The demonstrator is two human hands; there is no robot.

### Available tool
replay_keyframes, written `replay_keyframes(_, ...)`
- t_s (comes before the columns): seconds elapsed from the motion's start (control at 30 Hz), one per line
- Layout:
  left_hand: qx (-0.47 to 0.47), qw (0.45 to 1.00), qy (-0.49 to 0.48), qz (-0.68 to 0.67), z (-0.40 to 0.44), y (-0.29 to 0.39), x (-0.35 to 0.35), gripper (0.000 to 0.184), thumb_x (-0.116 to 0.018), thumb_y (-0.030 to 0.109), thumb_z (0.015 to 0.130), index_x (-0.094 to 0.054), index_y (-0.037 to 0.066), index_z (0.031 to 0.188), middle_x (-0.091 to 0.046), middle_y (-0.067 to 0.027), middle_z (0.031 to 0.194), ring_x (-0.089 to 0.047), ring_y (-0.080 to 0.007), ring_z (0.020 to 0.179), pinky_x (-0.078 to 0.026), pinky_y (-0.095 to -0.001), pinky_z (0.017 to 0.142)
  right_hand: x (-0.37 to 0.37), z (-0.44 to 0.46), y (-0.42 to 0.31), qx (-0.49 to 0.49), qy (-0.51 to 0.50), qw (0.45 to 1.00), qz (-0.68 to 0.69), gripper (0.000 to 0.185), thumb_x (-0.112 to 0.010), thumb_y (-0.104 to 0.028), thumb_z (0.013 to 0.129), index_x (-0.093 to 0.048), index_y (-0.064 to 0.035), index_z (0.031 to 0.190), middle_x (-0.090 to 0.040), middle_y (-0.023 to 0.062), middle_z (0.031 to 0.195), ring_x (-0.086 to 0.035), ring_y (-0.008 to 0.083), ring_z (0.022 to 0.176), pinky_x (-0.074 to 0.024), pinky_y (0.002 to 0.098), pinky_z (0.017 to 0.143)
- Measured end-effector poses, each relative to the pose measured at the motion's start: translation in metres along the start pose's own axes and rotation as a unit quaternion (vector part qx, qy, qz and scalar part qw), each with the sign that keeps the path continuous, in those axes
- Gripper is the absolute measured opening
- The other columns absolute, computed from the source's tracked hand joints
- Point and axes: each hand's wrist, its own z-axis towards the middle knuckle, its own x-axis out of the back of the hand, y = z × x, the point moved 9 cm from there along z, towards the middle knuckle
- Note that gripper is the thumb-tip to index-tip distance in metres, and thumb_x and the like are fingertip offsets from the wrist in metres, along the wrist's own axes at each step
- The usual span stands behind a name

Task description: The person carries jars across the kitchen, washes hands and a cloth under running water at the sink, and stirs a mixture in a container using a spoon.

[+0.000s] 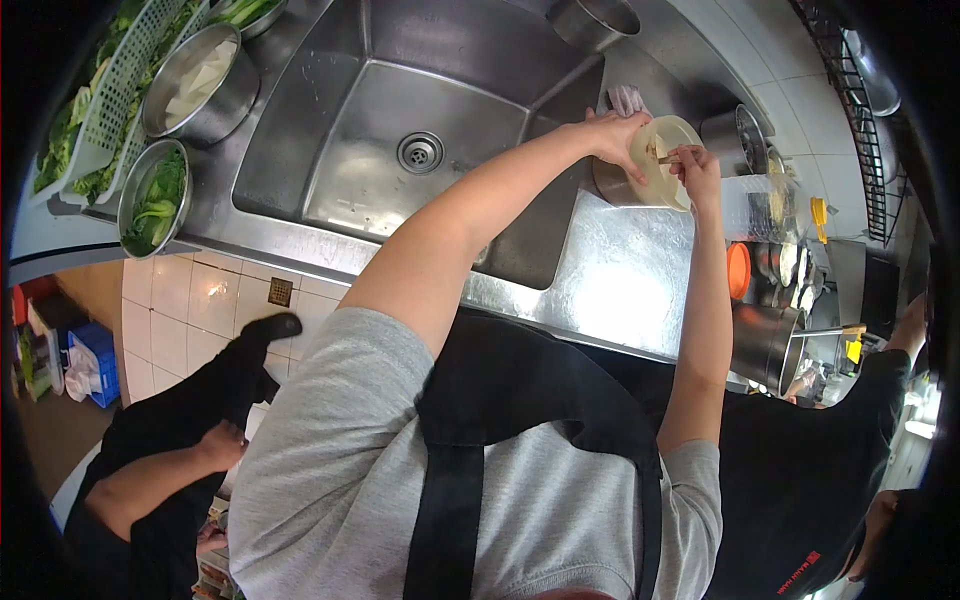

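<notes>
My left hand (620,145) grips the side of a pale yellowish plastic tub (672,132), which is tilted on the counter right of the sink. My right hand (697,174) is closed on the handle of a small thin utensil (665,160) that reaches into the tub. The utensil's working end and the tub's contents are too small to make out. A round metal pot (608,186) shows partly beneath the tub. Just behind my left hand lies a small pinkish-white bundle (627,100).
The steel sink (440,90) lies left of the tub. A metal pot (594,22) stands behind it. Bowls of greens (157,205) and white slices (205,80) sit at left. A large pot (768,345) is at right. Co-workers stand on both sides of me.
</notes>
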Motion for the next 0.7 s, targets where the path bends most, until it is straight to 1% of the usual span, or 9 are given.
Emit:
replay_keyframes(0.13, -0.033, 0.999, 0.019, -0.007, -0.002, 0.01, 0.001, 0.105, -0.082, 0.048, 0.043, -0.032, 0.008, 0.127, -0.046, -0.0113, 0.126, -0.039, -0.0297, 0.119, -0.025, -0.0591, 0.089, 0.016, -0.003, -0.003, 0.007, 0.077, 0.995, 0.069, 0.018, -0.051, -0.013, 0.085, -0.06, 0.002, 0.078, -0.058, 0.0045, 0.06, -0.051, 0.0082, 0.051, -0.0377, 0.021, 0.049)
replay_keyframes(0.2, -0.049, 0.998, 0.039, 0.004, -0.005, 0.016, 0.002, 0.104, -0.082, 0.046, 0.043, -0.034, 0.007, 0.126, -0.045, -0.0121, 0.126, -0.039, -0.0293, 0.119, -0.026, -0.0584, 0.089, -0.001, -0.001, -0.001, 0.011, -0.015, 1.0, 0.001, 0.019, -0.051, -0.012, 0.086, -0.06, 0.0026, 0.079, -0.057, 0.0043, 0.06, -0.051, 0.0083, 0.051, -0.0374, 0.021, 0.048)
replay_keyframes(0.3, -0.033, 0.998, 0.056, 0.012, -0.006, 0.018, 0.006, 0.106, -0.083, 0.045, 0.041, -0.033, 0.006, 0.125, -0.044, -0.0123, 0.126, -0.039, -0.0281, 0.119, -0.027, -0.0572, 0.089, 0.019, -0.003, -0.004, 0.023, 0.039, 0.998, 0.047, 0.019, -0.05, -0.012, 0.086, -0.06, 0.0027, 0.078, -0.057, 0.0038, 0.059, -0.049, 0.0077, 0.05, -0.037, 0.0209, 0.047)
replay_keyframes(0.4, -0.038, 0.997, 0.067, -0.02, -0.005, 0.014, 0.01, 0.107, -0.084, 0.044, 0.04, -0.031, 0.006, 0.125, -0.045, -0.0111, 0.125, -0.039, -0.0268, 0.119, -0.027, -0.0591, 0.088, 0.012, -0.006, 0.0, 0.028, -0.014, 0.999, 0.022, 0.018, -0.05, -0.01, 0.085, -0.061, 0.0018, 0.079, -0.057, 0.0042, 0.061, -0.049, 0.0069, 0.051, -0.0368, 0.0207, 0.047)
replay_keyframes(0.5, -0.038, 0.998, 0.036, -0.032, 0.005, 0.01, 0.008, 0.11, -0.084, 0.044, 0.039, -0.029, 0.005, 0.126, -0.045, -0.0113, 0.125, -0.041, -0.0259, 0.118, -0.03, -0.053, 0.092, 0.01, -0.007, -0.003, 0.036, -0.039, 0.999, 0.011, 0.017, -0.049, -0.009, 0.085, -0.061, 0.0009, 0.079, -0.057, 0.0042, 0.061, -0.049, 0.0066, 0.051, -0.0374, 0.0205, 0.048)
replay_keyframes(0.57, -0.073, 0.995, 0.009, -0.073, 0.014, 0.007, 0.002, 0.113, -0.084, 0.043, 0.04, -0.027, 0.005, 0.129, -0.046, -0.0122, 0.125, -0.043, -0.0269, 0.117, -0.032, -0.0414, 0.097, 0.008, -0.01, -0.008, 0.05, -0.043, 0.998, 0.006, 0.017, -0.049, -0.009, 0.085, -0.061, 0.0015, 0.079, -0.057, 0.0042, 0.062, -0.049, 0.0069, 0.052, -0.0382, 0.0205, 0.048)
replay_keyframes(0.6, -0.073, 0.995, 0.008, -0.073, 0.018, 0.005, 0.006, 0.113, -0.084, 0.043, 0.04, -0.027, 0.005, 0.129, -0.046, -0.0122, 0.125, -0.043, -0.0269, 0.117, -0.032, -0.0414, 0.097, 0.006, -0.012, -0.012, 0.063, -0.047, 0.997, 0.002, 0.017, -0.049, -0.009, 0.085, -0.06, 0.002, 0.08, -0.058, 0.0042, 0.063, -0.05, 0.0071, 0.052, -0.0389, 0.0204, 0.049)
replay_keyframes(0.67, -0.099, 0.991, -0.06, -0.068, 0.023, 0.008, 0.001, 0.115, -0.084, 0.044, 0.042, -0.023, 0.005, 0.132, -0.045, -0.0143, 0.125, -0.044, -0.0291, 0.115, -0.032, -0.0318, 0.099, 0.006, -0.013, -0.015, 0.075, -0.048, 0.996, 0.0, 0.017, -0.048, -0.009, 0.085, -0.06, 0.0025, 0.08, -0.058, 0.0043, 0.064, -0.051, 0.0073, 0.053, -0.0396, 0.0203, 0.05)
replay_keyframes(0.7, -0.099, 0.991, -0.062, -0.068, 0.023, 0.011, 0.004, 0.115, -0.084, 0.044, 0.042, -0.023, 0.005, 0.132, -0.045, -0.0143, 0.125, -0.044, -0.0291, 0.115, -0.032, -0.0318, 0.099, 0.012, -0.009, -0.014, 0.07, -0.02, 0.997, 0.016, 0.017, -0.048, -0.009, 0.085, -0.059, 0.0028, 0.08, -0.058, 0.0043, 0.064, -0.051, 0.0075, 0.052, -0.0397, 0.0204, 0.05)
